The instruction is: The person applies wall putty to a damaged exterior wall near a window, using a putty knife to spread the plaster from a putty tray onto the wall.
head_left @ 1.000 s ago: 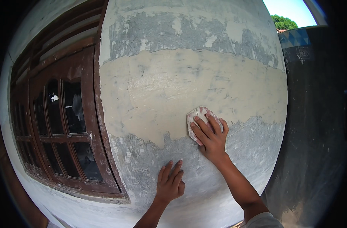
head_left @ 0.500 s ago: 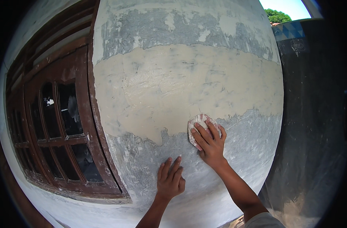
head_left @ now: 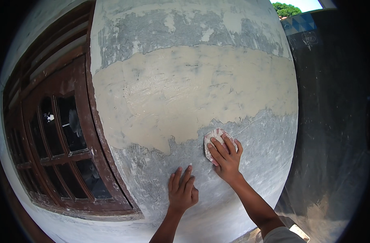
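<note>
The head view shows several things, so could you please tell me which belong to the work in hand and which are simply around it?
In the work: right hand; pale slab under its fingers; left hand, near the grey wall; beige coating on that wall.
Simply around: brown window; dark panel; green foliage.

Daylight; sky overexposed at 1-2 o'clock. Soft glare on beige wall band. Dark panel at 3 o'clock dim. Fisheye bends edges, corners black.
</note>
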